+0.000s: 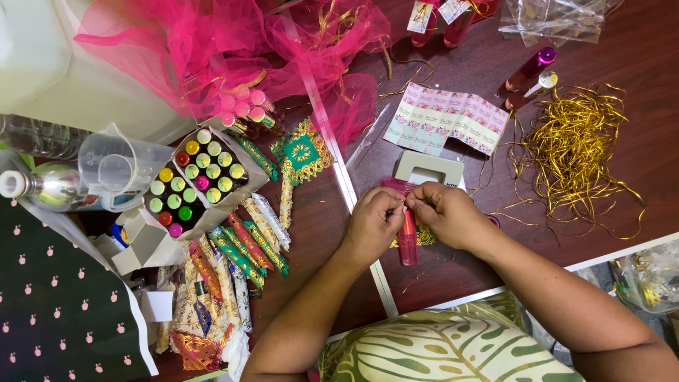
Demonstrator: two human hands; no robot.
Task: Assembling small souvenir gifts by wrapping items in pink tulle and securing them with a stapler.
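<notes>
My left hand [373, 225] and my right hand [442, 214] meet over a dark wooden table [636, 64]. Both pinch the top of a slim pink tube [408, 240] that lies upright between them. A small green and gold patterned piece [426, 238] shows under the hands. Just beyond the fingers lies a grey hand punch tool [428, 170]. What the fingertips pinch is too small to see.
A box of small bottles with coloured caps [194, 180] stands left, with patterned wrapped sticks [244, 247] below it. Pink tulle [226, 49] fills the top. A sheet of floral labels [447, 119], gold thread [576, 152], pink bottles [530, 68] and a measuring cup [117, 166] lie around.
</notes>
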